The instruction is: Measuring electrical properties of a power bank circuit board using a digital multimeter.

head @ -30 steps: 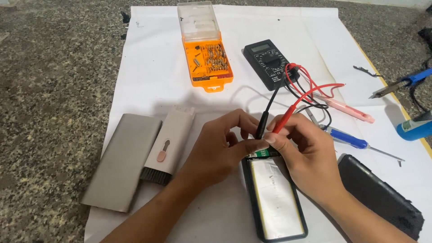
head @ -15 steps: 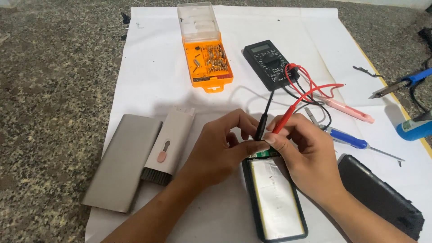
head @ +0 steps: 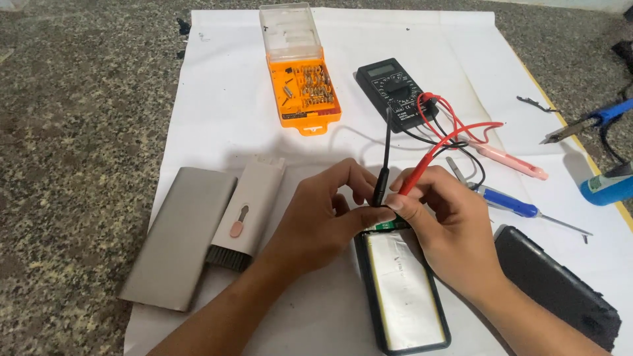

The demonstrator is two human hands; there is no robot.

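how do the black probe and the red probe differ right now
The black probe is pinched by the left hand and stands nearly upright; the red probe is held by the right hand and leans right. Both tips meet the top of the opened device, and both leads run to the multimeter.

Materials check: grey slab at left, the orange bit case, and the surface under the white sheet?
Grey slab: looks like matte metal, possibly aluminium; even dull sheen, rounded edges, though coated plastic is possible.
Orange bit case: glossy moulded plastic with a clear plastic lid you can see through.
Surface: speckled grey stone, likely granite or terrazzo.
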